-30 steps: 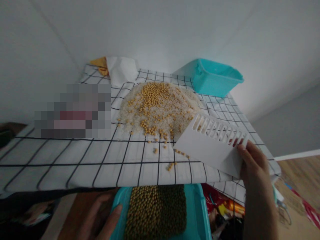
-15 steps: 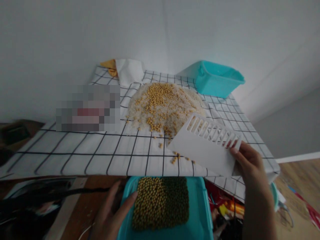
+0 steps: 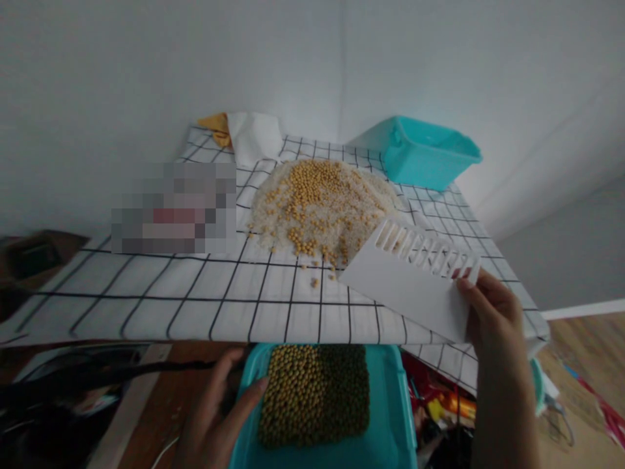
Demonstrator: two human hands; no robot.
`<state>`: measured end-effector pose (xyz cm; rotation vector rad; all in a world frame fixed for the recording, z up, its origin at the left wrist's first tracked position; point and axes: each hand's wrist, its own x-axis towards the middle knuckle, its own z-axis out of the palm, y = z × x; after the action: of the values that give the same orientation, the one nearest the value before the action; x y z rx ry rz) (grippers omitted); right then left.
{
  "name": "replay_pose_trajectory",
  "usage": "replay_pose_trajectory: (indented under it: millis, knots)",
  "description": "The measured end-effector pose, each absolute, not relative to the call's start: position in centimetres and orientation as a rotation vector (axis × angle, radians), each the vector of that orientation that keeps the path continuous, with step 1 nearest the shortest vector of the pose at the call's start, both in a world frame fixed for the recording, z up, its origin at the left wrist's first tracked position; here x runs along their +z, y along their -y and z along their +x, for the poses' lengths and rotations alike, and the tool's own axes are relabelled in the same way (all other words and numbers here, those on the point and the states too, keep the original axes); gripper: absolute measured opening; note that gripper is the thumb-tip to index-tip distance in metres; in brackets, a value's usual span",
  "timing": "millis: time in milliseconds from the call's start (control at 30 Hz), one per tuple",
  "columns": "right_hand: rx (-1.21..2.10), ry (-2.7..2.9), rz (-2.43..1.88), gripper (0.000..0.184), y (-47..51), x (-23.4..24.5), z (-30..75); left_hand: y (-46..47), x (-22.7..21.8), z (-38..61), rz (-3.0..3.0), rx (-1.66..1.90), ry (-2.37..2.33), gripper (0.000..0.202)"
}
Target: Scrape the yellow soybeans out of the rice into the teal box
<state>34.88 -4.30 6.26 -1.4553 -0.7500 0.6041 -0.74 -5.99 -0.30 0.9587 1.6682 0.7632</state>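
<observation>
Currently, the right hand (image 3: 493, 312) is closing firmly around the right end of a white slotted scraper (image 3: 405, 286), its thumb lying across the near face while fingertips are showing through the end slots. The scraper is extending leftward from that hand, tilting over the surface (image 3: 195, 309), which is wearing a white cloth with black grid lines. Its far left corner is sitting by the front right edge of a heap of rice (image 3: 361, 231) mixed with yellow soybeans (image 3: 312, 185), partly covering that edge from view; whether its lower edge is touching the cloth is hard to tell. The heap is lying beyond both hands, ahead of the scraper and to the left of the right hand. A few loose soybeans are dotting the cloth in front of it. Below the surface's front edge, a turquoise bin (image 3: 388, 397) is holding soybeans on its left and dark green beans (image 3: 346, 391) beside them. The left hand (image 3: 215, 410) is standing at that bin's left rim, thumb and forefinger spreading well apart, the thumb tip reaching over the rim; whether it is gripping the bin, I cannot tell. Another turquoise bin (image 3: 415, 159) is standing at the back right, beyond the right hand.
</observation>
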Motion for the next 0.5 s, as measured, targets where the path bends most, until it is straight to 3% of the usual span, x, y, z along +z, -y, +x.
replay_pose_trajectory:
  millis: [267,500]
  knots:
    - [0.624,0.784,-1.506,0.028,4.4,5.5,35.7,6.1,-1.5,-1.9,0.904,0.801,-1.643,0.05]
    - [0.616,0.756,-1.514,0.028,4.1,5.5,35.5,5.7,1.0,-2.2,0.775,0.773,-1.819,0.056]
